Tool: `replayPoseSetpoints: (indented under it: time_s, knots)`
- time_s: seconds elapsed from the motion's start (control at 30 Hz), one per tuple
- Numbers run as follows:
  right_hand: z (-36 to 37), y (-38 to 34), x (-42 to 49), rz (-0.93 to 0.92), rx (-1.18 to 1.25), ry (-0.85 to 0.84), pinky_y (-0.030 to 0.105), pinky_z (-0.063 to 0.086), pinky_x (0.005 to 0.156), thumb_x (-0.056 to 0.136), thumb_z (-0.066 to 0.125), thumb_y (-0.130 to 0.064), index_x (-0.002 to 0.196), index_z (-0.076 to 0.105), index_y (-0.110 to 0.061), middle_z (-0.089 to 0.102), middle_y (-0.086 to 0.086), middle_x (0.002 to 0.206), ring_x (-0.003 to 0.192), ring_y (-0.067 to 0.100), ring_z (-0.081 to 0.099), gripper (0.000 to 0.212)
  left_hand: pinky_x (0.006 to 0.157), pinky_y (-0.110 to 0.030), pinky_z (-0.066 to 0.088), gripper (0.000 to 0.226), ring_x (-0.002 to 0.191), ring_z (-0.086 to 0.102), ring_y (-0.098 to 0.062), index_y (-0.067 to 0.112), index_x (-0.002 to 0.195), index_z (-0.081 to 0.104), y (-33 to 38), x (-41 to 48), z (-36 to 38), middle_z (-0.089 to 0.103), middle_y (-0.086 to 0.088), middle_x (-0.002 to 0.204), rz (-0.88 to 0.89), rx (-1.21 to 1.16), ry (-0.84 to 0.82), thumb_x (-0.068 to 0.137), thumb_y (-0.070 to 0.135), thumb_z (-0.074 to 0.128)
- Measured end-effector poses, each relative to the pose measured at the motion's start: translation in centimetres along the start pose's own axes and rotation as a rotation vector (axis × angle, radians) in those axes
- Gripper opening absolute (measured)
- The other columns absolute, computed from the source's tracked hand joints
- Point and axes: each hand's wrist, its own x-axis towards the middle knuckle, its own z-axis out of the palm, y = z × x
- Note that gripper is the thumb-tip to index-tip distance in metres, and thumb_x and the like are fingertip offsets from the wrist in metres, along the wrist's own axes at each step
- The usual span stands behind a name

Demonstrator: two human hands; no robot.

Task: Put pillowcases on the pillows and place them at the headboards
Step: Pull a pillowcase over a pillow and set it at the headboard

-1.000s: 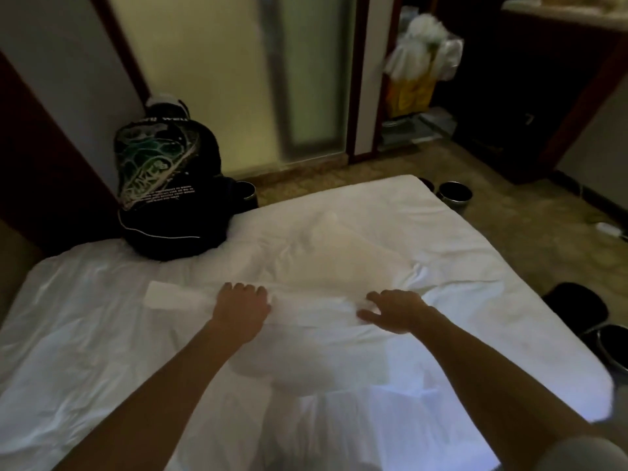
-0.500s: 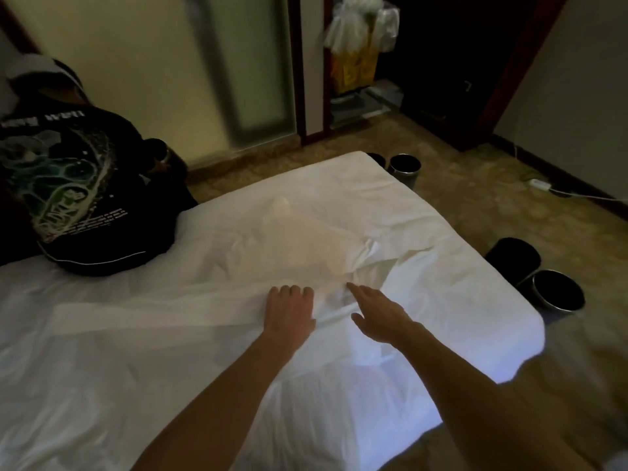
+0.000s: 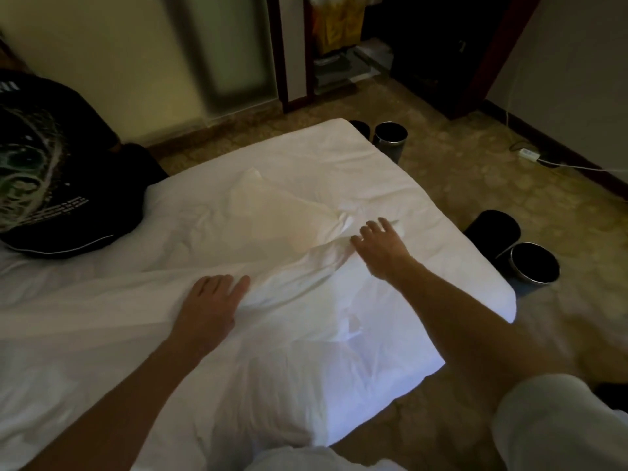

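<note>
From the head camera, a white-sheeted bed (image 3: 390, 185) fills the middle of the view, and on it lies a cream pillow (image 3: 272, 212) with a white pillowcase (image 3: 285, 283) rumpled across its near end and trailing as a long fold toward the left. The left hand (image 3: 209, 305) lies flat on that fold, fingers together and extended, palm down, pressing the cloth without closing around it. The right hand (image 3: 382, 244) is farther out, at the right near corner of the pillow where the fabric bunches; its fingers are spread and loosely curved over the cloth, and whether the thumb and fingertips pinch the edge cannot be told from here. Compared with half a second ago, the hands are now well apart instead of close together: the right one has gone forward and to the right toward the bunched corner, while the left has stayed on the fold, nearer the viewer. The view has also swung further right, so the person in a dark printed top (image 3: 44, 171) sitting at the bed's left side is now cut by the frame edge, and more patterned floor shows. Two dark bins (image 3: 390, 137) stand beyond the far corner of the bed, and two more (image 3: 533, 263) stand on the floor to the right of it. A white power strip (image 3: 528, 154) with its cable lies near the right wall.
</note>
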Motion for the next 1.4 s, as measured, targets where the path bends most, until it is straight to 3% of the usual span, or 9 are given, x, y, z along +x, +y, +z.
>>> replayPoseSetpoints:
  time_s: [0.3,0.4,0.6,0.73,0.9,0.97,1.17,1.3,1.4]
  knots:
    - [0.6,1.5,-0.6,0.237,0.009,-0.028,0.04,0.038,0.101,0.077,0.074,-0.015,0.092,0.067,-0.014,0.071,0.006,0.09,0.101,0.027,0.059,0.016,0.084,-0.046,0.045,0.064,0.087,0.057,-0.034,0.011,0.115,0.057,1.9,2.2,-1.9,0.059,-0.013,0.093,-0.128,0.014,-0.099,0.054,0.02,0.074]
    - [1.2,2.0,-1.3,0.29,0.045,0.013,0.045,0.032,0.108,0.076,0.074,-0.012,0.092,0.064,-0.012,0.071,0.01,0.085,0.101,0.03,0.06,0.019,0.079,-0.043,0.043,0.059,0.086,0.057,-0.032,0.013,0.117,0.056,3.2,3.8,-2.4,0.06,-0.011,0.094,-0.204,0.028,-0.136,0.061,0.014,0.075]
    - [3.0,4.0,-3.3,0.293,0.064,0.192,0.042,0.041,0.091,0.075,0.071,-0.003,0.095,0.054,-0.01,0.063,0.007,0.076,0.076,0.028,0.058,0.027,0.062,-0.04,0.046,0.047,0.07,0.058,-0.032,0.009,0.107,0.061,1.4,5.3,-2.1,0.058,-0.014,0.078,-0.14,0.075,0.009,0.063,-0.001,0.073]
    - [4.6,4.1,-4.1,0.239,0.055,0.334,0.044,0.044,0.094,0.078,0.07,-0.009,0.099,0.056,-0.007,0.065,0.013,0.086,0.085,0.031,0.059,0.025,0.069,-0.043,0.044,0.036,0.073,0.058,-0.033,0.009,0.109,0.06,-2.4,5.6,-1.6,0.058,-0.012,0.08,-0.134,0.074,0.077,0.074,0.002,0.065]
    - [5.0,3.9,-4.3,0.384,0.129,0.023,0.038,0.045,0.078,0.087,0.063,-0.022,0.084,0.056,-0.014,0.061,0.002,0.064,0.064,0.022,0.059,0.011,0.077,-0.046,0.043,0.038,0.078,0.058,-0.033,0.007,0.113,0.059,-3.9,5.2,-0.6,0.059,-0.013,0.084,-0.108,0.09,0.122,0.076,0.002,0.063]
    - [4.6,3.9,-3.8,0.403,0.186,0.068,0.034,0.043,0.068,0.088,0.059,-0.021,0.072,0.05,-0.015,0.051,-0.001,0.057,0.056,0.018,0.05,0.019,0.077,-0.046,0.041,0.039,0.078,0.057,-0.033,0.008,0.114,0.059,-3.6,5.2,-0.5,0.059,-0.012,0.085,-0.123,0.093,0.113,0.075,0.003,0.063]
    - [2.1,2.3,0.5,0.001,0.29,0.543,0.038,0.043,0.097,0.09,0.052,-0.017,0.108,0.061,-0.012,0.063,0.008,0.109,0.104,0.027,0.057,0.021,0.08,-0.046,0.039,0.045,0.083,0.055,-0.032,0.011,0.121,0.056,-2.6,5.1,-0.4,0.058,-0.011,0.091,-0.112,0.092,0.064,0.076,0.008,0.06]
    - [0.7,2.1,2.7,0.137,0.331,0.294,0.039,0.047,0.095,0.092,0.052,-0.015,0.117,0.056,-0.011,0.069,0.01,0.101,0.092,0.029,0.065,0.026,0.082,-0.046,0.04,0.045,0.084,0.054,-0.033,0.01,0.122,0.056,-2.5,4.5,0.0,0.057,-0.012,0.092,-0.117,0.1,0.081,0.078,0.007,0.059]
    - [1.1,3.5,2.6,0.365,0.33,-0.015,0.041,0.049,0.086,0.099,0.041,-0.034,0.113,0.053,-0.014,0.069,0.007,0.102,0.091,0.028,0.067,0.027,0.083,-0.047,0.039,0.046,0.086,0.053,-0.034,0.01,0.125,0.055,-2.6,4.0,0.7,0.056,-0.013,0.095,-0.101,0.096,0.099,0.079,0.011,0.049]
